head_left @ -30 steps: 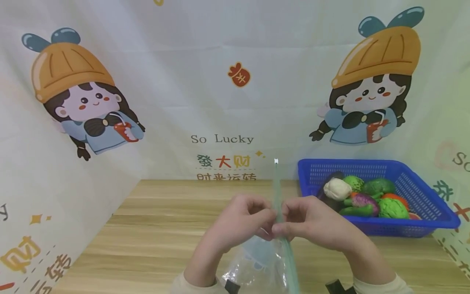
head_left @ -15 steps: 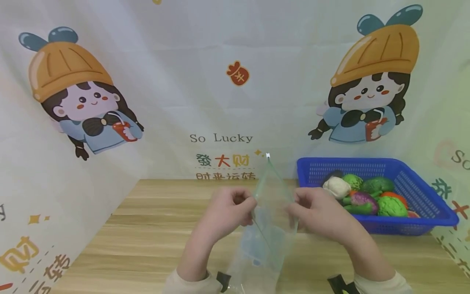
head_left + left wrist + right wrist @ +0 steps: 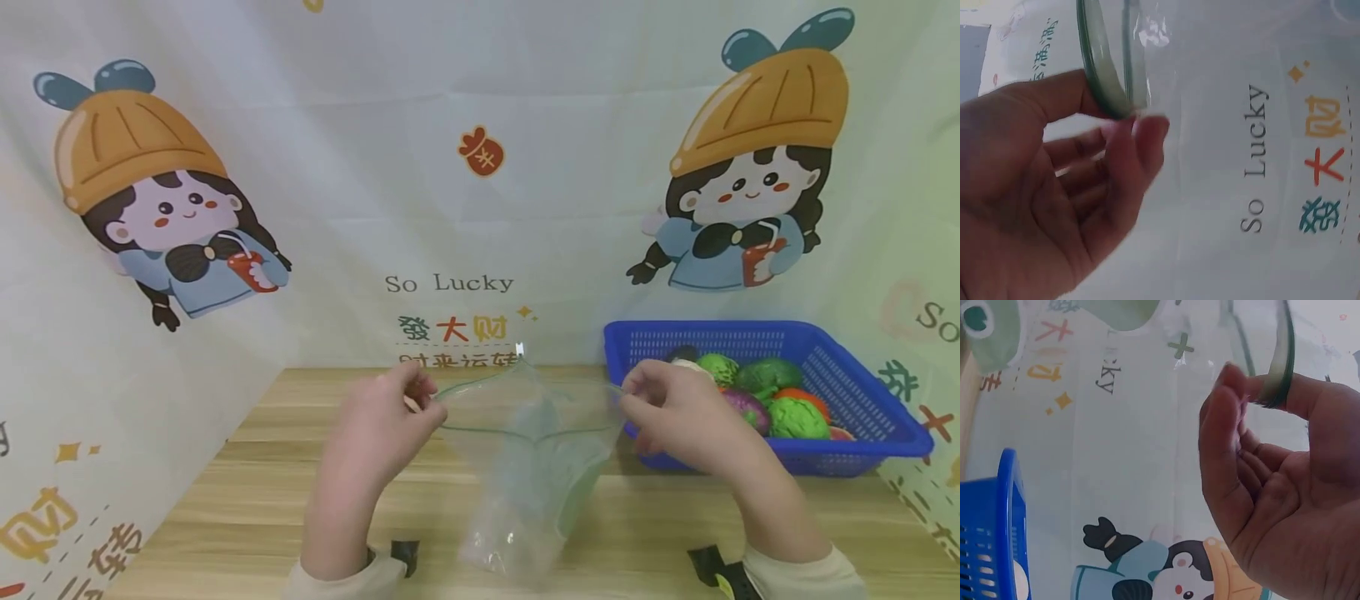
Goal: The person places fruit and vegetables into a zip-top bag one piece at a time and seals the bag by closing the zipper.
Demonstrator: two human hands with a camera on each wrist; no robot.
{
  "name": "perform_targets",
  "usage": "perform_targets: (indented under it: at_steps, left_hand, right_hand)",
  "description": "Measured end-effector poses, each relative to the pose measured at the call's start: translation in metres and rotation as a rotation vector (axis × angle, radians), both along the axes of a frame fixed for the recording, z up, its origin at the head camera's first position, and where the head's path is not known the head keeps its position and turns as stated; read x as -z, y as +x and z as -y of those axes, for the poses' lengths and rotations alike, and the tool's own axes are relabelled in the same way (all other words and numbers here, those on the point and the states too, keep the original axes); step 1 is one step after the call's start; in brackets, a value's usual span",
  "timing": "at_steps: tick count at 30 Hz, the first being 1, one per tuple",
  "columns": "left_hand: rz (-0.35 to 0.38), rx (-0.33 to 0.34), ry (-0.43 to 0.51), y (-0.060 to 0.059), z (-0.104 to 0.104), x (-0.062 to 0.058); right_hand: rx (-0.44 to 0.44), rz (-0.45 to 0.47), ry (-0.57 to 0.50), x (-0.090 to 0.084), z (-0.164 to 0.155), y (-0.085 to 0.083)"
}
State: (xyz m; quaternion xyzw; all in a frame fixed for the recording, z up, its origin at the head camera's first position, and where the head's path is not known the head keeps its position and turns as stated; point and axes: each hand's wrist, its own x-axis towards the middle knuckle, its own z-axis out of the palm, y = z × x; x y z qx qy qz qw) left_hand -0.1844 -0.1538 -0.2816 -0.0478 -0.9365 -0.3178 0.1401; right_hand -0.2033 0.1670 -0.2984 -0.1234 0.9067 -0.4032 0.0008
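Above the wooden table (image 3: 225, 500), near the middle, the left hand (image 3: 382, 417) and right hand (image 3: 671, 412) each pinch one side of a clear zip bag's (image 3: 525, 483) green-edged mouth, holding it open. Right of it sits a blue basket (image 3: 885, 425) of toy vegetables (image 3: 780, 400).

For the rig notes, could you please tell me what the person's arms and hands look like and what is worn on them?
Both hands, the left hand and right hand, are bare, with no gloves or rings visible. Each forearm ends in a cream sleeve. A small black device sits at each wrist; the right one shows a yellow spot.
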Motion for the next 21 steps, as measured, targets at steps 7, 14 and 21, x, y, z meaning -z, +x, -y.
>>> perform_targets:
  at_steps: [7, 14, 21]
  left_hand:
    - [0.031, 0.264, 0.125, -0.005, -0.004, 0.008]
    - [0.0, 0.473, 0.036, -0.015, 0.003, 0.019]
    - [-0.03, 0.567, 0.017, -0.024, 0.012, 0.028]
  right_hand:
    - [-0.038, 0.005, -0.017, 0.0, 0.009, 0.003]
    - [-0.011, 0.004, -0.033, 0.002, 0.007, 0.001]
    - [0.017, 0.006, -0.03, 0.002, 0.006, -0.002]
